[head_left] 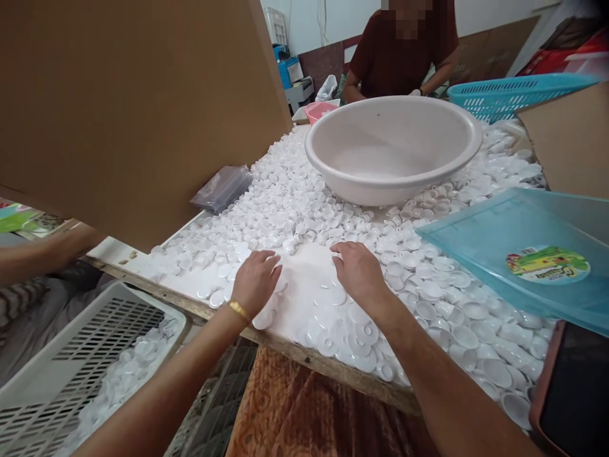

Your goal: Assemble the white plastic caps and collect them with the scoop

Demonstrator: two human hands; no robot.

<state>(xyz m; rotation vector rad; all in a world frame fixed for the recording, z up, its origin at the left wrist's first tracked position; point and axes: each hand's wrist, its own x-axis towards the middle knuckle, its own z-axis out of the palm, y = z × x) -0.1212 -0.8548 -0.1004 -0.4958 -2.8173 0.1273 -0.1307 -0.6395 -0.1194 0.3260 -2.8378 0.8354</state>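
Observation:
Small, shiny white plastic pieces, rounded and some spoon-like, lie spread over the white tabletop. My left hand rests low among them near the front edge, thumb apart from the bent fingers, a gold-coloured bracelet at the wrist. Across a bare strip of tabletop, my right hand faces it with palm turned inward and thumb spread from the fingers. Nothing shows in either grasp, though the undersides of both hands are hidden. A nearer heap of white pieces lies between my right forearm and the table edge.
A large white basin stands on the pieces. Cardboard rises at left, beside a plastic-wrapped packet. Blue plastic and a phone are at right. A basket sits below left. Other people are opposite and at left.

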